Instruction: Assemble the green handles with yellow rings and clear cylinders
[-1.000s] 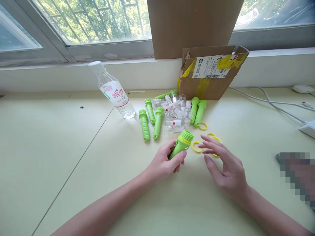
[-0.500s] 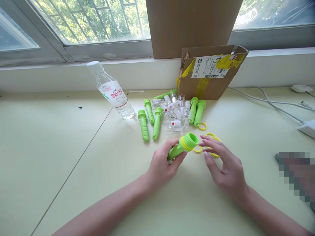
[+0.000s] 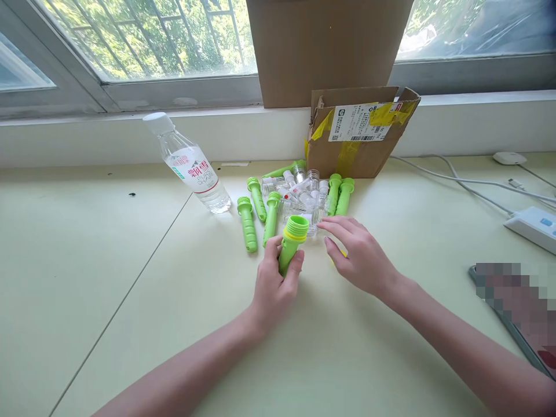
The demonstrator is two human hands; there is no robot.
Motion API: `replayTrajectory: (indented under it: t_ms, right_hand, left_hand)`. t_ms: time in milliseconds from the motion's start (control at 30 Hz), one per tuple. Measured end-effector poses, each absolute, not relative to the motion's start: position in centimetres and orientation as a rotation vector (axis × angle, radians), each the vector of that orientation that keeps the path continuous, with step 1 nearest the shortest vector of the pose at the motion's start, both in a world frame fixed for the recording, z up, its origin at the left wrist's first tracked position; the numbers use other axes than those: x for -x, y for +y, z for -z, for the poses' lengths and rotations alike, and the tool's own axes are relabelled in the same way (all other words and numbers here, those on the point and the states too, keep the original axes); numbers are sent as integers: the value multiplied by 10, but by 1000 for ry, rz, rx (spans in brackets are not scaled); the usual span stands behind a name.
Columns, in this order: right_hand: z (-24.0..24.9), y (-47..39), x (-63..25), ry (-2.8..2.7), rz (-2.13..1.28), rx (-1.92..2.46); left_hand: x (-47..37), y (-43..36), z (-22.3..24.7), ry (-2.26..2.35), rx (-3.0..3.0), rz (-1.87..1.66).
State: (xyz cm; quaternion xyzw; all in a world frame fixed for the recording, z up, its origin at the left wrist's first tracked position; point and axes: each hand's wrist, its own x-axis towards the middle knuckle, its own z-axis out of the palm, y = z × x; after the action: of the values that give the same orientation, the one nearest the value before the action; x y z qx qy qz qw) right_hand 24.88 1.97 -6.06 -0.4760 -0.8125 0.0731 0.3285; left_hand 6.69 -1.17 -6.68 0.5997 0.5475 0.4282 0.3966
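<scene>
Since the earlier frame we are tilting the green handle (image 3: 288, 252) more upright and swinging our right hand (image 3: 362, 255) in towards the clear tubes (image 3: 297, 206). Our left hand (image 3: 274, 279) is closing around the handle, whose neck is wearing a yellow ring (image 3: 295, 237). At its three o'clock, our right hand is hovering half-open, visibly gripping nothing; tube contact: cannot tell. Clear tubes are lying at twelve, the cardboard box (image 3: 365, 155) standing at one, the water bottle (image 3: 194, 169) leaning at ten.

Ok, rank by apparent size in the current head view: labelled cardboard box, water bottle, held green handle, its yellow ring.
1. Labelled cardboard box
2. Water bottle
3. Held green handle, partly covered by the left hand
4. Yellow ring around that handle
</scene>
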Motion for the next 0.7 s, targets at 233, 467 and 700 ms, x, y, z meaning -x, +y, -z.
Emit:
replayTrajectory:
  t_ms: [233,467,700]
  right_hand:
    - [54,39,-223,-2297,-175,1230]
    - [48,50,-203,-2354,-202,1496]
    - [46,53,-194,-2445,-197,1593]
  left_hand:
    - [-67,-11,65,1358,-1504,-1117]
    - [-65,-10,67,1325,-1497,-1121]
    - [-64,-8,67,1281,-1500,-1101]
